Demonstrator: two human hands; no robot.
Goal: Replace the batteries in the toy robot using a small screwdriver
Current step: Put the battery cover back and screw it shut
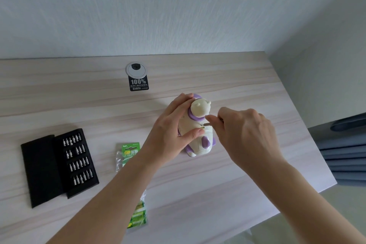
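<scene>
So the toy [200, 141], a white and purple bear-looking thing, stands upright on the desk [227, 194], around the middle and a bit to the right. The left hand [170, 130] wraps round its body, fingers over the far side and thumb pressed on the near side, steadying it. The right hand [247, 130] pinches the screwdriver [207, 124] in curled fingers. Only a short bit of metal shaft shows, with the tip right on the toy's back, just beside the left thumb. Probably the battery cover screw, but it's too small to be sure.

Progress-wise I'd call this early. The cover looks shut, and I see no loose screw or loose batteries lying around. A green battery pack [129, 151] sits near the left wrist and a second pack [138, 216] lies nearer the front edge, beside the left forearm. I can't tell if either is opened. The bit case [59, 164] lies open off to the left. Left to do, I reckon: screw out, cover off, swap batteries, close it up.
</scene>
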